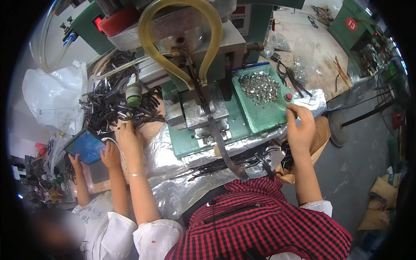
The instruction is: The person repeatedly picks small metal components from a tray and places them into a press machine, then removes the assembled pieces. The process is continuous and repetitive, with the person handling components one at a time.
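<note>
My left hand is at the near edge of a heap of dark flat strips, its fingers drawn together; what they pinch, if anything, is too small to make out. At the right, my right hand has thumb and forefinger closed together beside the red button, by the right edge of a green tray. Anything in that pinch is hidden. Small shiny metal pieces lie in the tray. Between my hands, one long dark strip hangs from the press's metal block toward my lap.
A green press with a looping yellow hose stands ahead. Scissors and bags of metal pieces lie beyond the tray. At my left, another person's hands hold a tablet. More dark strips lie on the foil-covered near edge.
</note>
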`<state>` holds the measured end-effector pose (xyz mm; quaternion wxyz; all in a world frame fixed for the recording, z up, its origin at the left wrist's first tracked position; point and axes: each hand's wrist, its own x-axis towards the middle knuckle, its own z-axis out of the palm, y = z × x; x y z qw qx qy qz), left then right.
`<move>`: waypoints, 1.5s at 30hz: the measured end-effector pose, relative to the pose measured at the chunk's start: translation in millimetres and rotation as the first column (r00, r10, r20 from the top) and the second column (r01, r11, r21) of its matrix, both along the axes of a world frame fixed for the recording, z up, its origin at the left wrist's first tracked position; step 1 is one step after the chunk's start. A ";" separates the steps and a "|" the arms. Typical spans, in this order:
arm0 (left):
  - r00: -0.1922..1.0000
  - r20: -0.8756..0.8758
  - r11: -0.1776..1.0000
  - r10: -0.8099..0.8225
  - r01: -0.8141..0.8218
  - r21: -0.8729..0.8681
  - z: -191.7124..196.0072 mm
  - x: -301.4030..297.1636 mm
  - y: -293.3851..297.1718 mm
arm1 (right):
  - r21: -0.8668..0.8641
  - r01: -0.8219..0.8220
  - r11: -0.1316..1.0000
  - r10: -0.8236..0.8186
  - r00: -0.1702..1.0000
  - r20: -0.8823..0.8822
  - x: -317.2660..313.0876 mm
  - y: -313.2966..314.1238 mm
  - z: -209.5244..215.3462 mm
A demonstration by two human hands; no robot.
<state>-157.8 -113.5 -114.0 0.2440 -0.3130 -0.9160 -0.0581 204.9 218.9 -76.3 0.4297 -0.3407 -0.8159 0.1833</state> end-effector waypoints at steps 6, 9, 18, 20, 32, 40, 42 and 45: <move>0.899 0.230 0.704 -0.373 0.112 0.701 28.3 16.0 31.4 | -0.366 -0.164 0.916 0.045 0.949 -0.313 -13.8 -14.1 9.2; 0.836 0.273 0.536 -0.475 0.029 0.844 52.7 31.5 52.9 | -0.188 -0.415 0.890 0.352 0.889 -0.293 -52.5 -29.1 52.6; 0.829 0.275 0.357 -0.486 -0.099 0.929 32.8 73.0 47.3 | -0.343 -0.698 0.629 0.336 0.642 -0.690 -127.8 -77.3 58.3; 0.847 0.220 0.357 -0.484 -0.039 0.933 50.7 88.7 45.1 | -0.385 -0.693 0.609 0.318 0.659 -0.682 -124.5 -80.7 54.9; 0.545 -0.233 0.501 -0.805 0.836 0.225 149.2 172.8 77.5 | -0.430 -0.807 0.405 0.484 0.588 -0.648 -91.4 -97.7 101.2; 0.388 -0.367 0.330 -0.845 0.920 0.212 122.3 163.0 115.7 | -0.286 -0.349 0.892 0.170 0.848 -0.502 -72.4 20.9 42.2; 0.378 -0.360 0.310 -0.853 0.922 0.233 119.3 164.5 117.3 | -0.454 -0.212 0.865 0.092 0.958 -0.273 -52.5 42.3 -4.3; 0.382 -0.368 0.301 -0.848 0.918 0.259 114.4 160.9 118.2 | -0.200 -0.203 0.958 0.204 0.979 -0.017 -37.8 11.7 -0.4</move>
